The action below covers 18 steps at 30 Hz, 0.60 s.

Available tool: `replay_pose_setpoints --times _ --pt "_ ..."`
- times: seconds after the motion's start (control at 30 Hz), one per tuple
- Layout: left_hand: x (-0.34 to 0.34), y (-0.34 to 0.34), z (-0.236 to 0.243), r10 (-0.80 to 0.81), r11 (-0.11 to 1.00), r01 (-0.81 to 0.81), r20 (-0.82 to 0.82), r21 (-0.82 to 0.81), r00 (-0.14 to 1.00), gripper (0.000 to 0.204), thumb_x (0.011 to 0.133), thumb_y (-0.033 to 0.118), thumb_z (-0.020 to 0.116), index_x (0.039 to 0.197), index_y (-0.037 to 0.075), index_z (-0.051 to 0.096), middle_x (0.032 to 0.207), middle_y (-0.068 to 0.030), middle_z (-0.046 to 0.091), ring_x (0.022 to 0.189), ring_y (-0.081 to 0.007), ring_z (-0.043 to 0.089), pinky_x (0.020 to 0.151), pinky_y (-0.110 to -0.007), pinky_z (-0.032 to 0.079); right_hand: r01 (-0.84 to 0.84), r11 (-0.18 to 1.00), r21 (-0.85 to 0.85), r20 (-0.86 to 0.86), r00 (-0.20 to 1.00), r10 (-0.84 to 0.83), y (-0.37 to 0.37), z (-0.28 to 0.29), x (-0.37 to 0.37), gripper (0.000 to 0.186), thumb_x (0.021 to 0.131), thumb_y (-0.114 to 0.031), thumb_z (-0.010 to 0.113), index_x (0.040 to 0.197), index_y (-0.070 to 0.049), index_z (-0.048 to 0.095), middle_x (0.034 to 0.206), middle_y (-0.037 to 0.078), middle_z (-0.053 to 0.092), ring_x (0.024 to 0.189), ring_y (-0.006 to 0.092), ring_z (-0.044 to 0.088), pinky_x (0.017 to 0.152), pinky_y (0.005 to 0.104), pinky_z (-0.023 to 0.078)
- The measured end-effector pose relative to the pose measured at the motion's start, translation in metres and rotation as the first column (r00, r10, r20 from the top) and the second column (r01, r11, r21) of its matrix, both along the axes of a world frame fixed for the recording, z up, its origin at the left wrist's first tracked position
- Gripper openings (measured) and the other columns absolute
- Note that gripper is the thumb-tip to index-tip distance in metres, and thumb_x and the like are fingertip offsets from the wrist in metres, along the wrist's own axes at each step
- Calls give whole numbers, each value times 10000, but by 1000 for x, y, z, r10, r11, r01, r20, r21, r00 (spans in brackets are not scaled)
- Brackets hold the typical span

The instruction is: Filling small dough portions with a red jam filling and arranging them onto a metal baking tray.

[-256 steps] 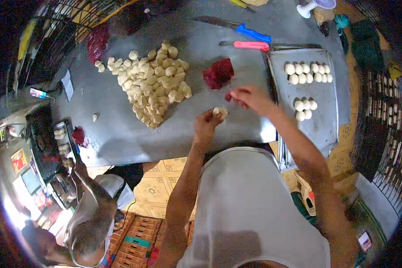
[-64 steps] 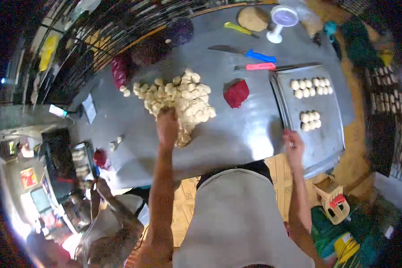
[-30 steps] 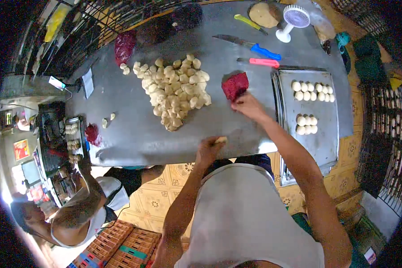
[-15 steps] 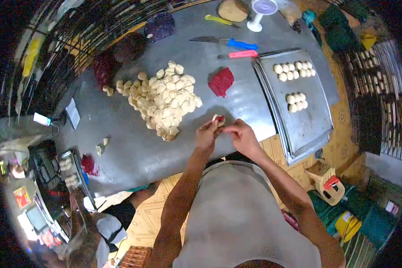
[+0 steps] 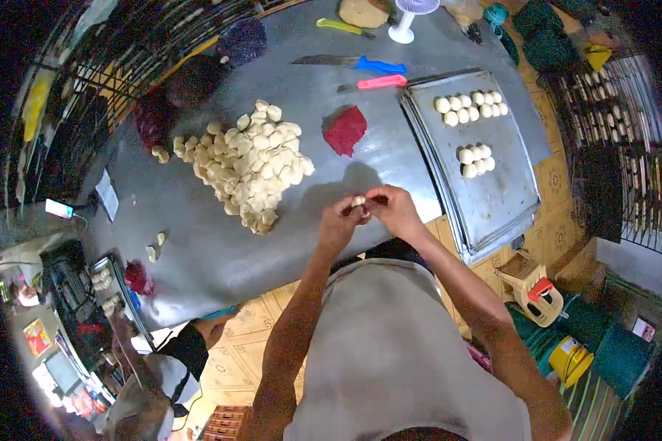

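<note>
Dough pc (image 5: pixel 358 201) sits btwn L grip (image 5: pixel 337 223) & R grip (image 5: pixel 397 212)

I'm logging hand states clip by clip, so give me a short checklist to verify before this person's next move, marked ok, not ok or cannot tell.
1. Small pale dough piece in the left hand: ok, held at the fingertips.
2. Right hand gripping it too: cannot tell, fingers crowd around the piece.
3. Piece closed all round: cannot tell, fingers cover much of it.
4. Crumbly dark-red block within reach: seemingly ok, on the grey metal table beyond the hands.
5. Round white dough balls on the rectangular grey metal tray: ok, in groups.
6. Long blue-handled knife sheathed: not ok, blade bare.
</note>
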State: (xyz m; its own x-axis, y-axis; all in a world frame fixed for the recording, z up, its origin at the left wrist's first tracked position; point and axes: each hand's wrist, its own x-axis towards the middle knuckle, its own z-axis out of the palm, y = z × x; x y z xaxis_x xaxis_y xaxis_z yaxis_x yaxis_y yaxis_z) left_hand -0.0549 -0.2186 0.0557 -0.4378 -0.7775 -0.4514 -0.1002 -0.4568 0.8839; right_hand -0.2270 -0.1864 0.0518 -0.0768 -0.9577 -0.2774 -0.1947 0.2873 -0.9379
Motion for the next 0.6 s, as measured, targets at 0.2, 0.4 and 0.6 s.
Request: replay_pose_setpoints --times 0.2,0.4,0.6 --pt "-7 3 -14 27 999 -29 38 40 999 275 968 199 663 1146 -7 699 995 -59 727 870 -128 675 786 -282 553 -221 968 -118 -145 968 204 -2 16 -17 229 834 -64 734 1060 -103 737 1003 175 648 931 310 650 830 394 537" --pt "-30 15 -4 41 999 -42 116 12 992 292 951 169 678 1198 12 685 1062 -66 718 950 -135 653 863 -299 523 -378 918 -120 -321 890 325 -14 0 -46 246 840 -142 724 1079 -85 718 941 162 620 906 362 622 793 450 522" --pt "-28 19 -7 -13 999 11 49 31 999 331 952 234 688 1215 33 694 1059 -46 722 980 -155 644 899 -316 511 -332 922 -202 -213 933 289 -4 1 -49 220 839 -102 689 1054 -56 696 881 178 622 885 381 614 781 468 515"
